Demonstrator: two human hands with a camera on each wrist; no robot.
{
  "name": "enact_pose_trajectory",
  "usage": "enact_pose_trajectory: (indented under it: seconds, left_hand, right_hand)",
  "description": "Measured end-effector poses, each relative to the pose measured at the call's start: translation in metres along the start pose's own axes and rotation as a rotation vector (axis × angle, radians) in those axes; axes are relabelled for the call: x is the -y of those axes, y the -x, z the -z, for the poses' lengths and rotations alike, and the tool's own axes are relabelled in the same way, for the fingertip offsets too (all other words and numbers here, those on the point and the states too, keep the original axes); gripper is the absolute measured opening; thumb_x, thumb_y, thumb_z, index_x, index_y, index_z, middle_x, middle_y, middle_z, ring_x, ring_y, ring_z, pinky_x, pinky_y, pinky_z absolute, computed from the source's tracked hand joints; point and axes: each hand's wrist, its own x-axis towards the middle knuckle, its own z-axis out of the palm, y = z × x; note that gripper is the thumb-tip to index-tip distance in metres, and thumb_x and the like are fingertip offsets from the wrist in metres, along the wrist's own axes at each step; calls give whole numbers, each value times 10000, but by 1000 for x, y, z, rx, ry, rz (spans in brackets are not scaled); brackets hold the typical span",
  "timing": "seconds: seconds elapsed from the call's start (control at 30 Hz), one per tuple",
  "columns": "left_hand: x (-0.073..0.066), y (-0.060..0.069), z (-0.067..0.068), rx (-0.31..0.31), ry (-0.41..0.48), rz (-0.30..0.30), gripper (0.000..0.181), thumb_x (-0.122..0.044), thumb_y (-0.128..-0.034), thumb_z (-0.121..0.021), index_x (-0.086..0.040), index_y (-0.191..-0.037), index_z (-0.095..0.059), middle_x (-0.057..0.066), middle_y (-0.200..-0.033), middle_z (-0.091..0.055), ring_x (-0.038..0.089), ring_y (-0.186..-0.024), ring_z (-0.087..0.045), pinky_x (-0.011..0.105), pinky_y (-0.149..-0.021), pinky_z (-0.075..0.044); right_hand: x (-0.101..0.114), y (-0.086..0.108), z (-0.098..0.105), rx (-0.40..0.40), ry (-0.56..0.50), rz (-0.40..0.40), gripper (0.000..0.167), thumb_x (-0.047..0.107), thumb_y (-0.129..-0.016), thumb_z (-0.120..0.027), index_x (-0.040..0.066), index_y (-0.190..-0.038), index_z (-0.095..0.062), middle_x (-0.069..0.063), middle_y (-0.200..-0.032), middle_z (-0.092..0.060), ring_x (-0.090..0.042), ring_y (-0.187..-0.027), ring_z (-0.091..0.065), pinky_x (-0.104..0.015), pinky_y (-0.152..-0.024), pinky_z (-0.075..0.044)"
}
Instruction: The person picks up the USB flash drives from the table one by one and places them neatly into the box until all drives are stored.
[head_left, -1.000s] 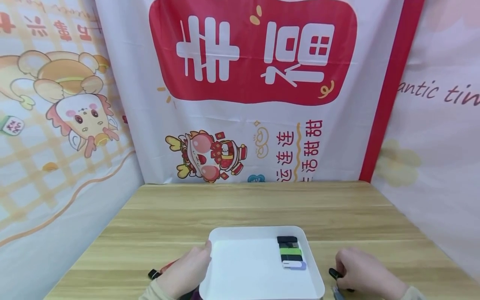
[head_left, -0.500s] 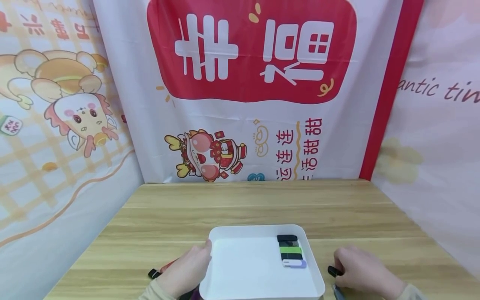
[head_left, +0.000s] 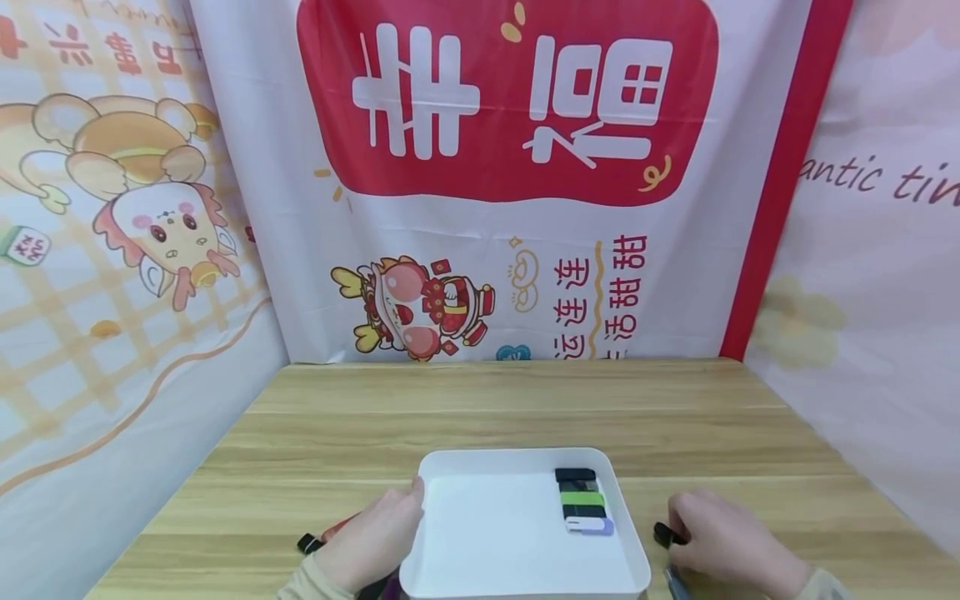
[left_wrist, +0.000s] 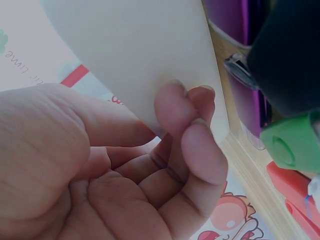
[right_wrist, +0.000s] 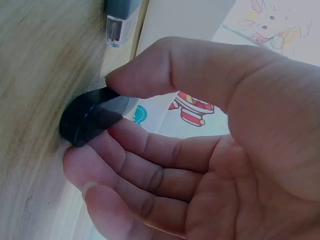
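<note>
A white tray (head_left: pixel 487 542) stands on the table, with a row of USB sticks (head_left: pixel 582 500) along its right side: black, dark, green, black, and white with lavender. My left hand (head_left: pixel 378 533) holds the tray's left rim, pinching the wall between thumb and fingers in the left wrist view. To the right of the tray, my right hand (head_left: pixel 723 537) pinches a black USB stick (right_wrist: pixel 85 117) between thumb and fingers, at the tabletop. A grey USB stick (head_left: pixel 677 583) with a clear end lies between that hand and the tray.
Left of the tray, partly hidden by my left hand, lie more small items: a purple one (left_wrist: pixel 242 100), a large black one (left_wrist: pixel 285 65), a green one (left_wrist: pixel 290 145) and a red one (left_wrist: pixel 292 195). Printed cloths (head_left: pixel 517 283) hang behind the wooden table (head_left: pixel 510 408) and at both sides.
The black stick's visible end has shifted slightly left and away from me in my right fingers. My left hand and the tray have stayed in place.
</note>
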Motion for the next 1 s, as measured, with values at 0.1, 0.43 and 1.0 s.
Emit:
enact_pose_trajectory:
  seconds: [0.1, 0.43, 1.0]
  left_hand:
    - [0, 0, 0, 3, -1, 4, 375, 40, -913, -617, 267, -1182, -490, 147, -656, -588, 94, -569, -542, 230, -475, -491]
    - [1, 0, 0, -16, -4, -11, 376, 46, -911, -614, 271, -1183, -484, 167, -685, -603, 98, -586, -550, 227, -484, -494]
    - [-1, 2, 1, -45, -82, -44, 358, 40, -894, -626, 257, -1155, -512, 131, -666, -594, 95, -575, -564, 222, -488, -500]
  right_hand:
    - [1, 0, 0, -17, 8, 8, 225, 180, -669, -744, 194, -697, -521, 103, -609, -450, -50, -524, -410, -253, -454, -343]
    - [11, -9, 5, -7, -40, -150, 182, 140, -703, -742, 147, -709, -561, 30, -600, -480, -137, -537, -444, -274, -492, -354]
    - [15, -16, 9, -47, -76, -243, 213, 192, -778, -795, 104, -835, -609, -6, -684, -510, -170, -613, -480, -331, -544, -417]
